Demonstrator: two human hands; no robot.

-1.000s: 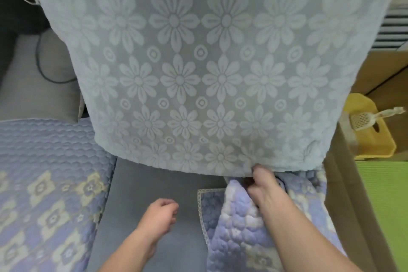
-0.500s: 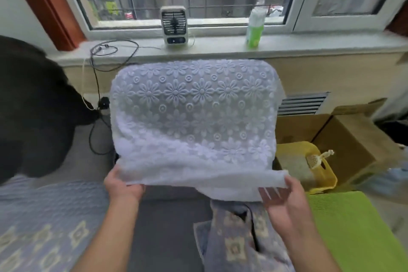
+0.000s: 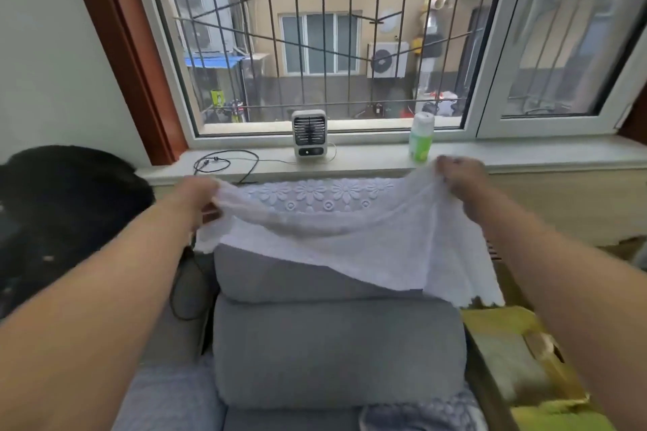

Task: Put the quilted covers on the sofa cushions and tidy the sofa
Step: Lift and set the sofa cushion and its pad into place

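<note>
Lace (image 3: 350,238) now lifted off back cushion (image 3: 332,343), grey front bared. Left hand (image 3: 196,196) at 9, right hand (image 3: 458,178) at 2, both pinching lace hem. Quilted cover (image 3: 420,413) at 6 waits.

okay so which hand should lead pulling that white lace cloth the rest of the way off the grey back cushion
Probably the right hand. It grips the lace cloth on the side where it hangs lowest over the grey back cushion. The left hand holds an edge already lifted near the top.

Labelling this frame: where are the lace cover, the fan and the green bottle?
lace cover (image 3: 350,241), head view, middle of the cloth
fan (image 3: 309,132), head view, front grille
green bottle (image 3: 421,140), head view, its body
</note>
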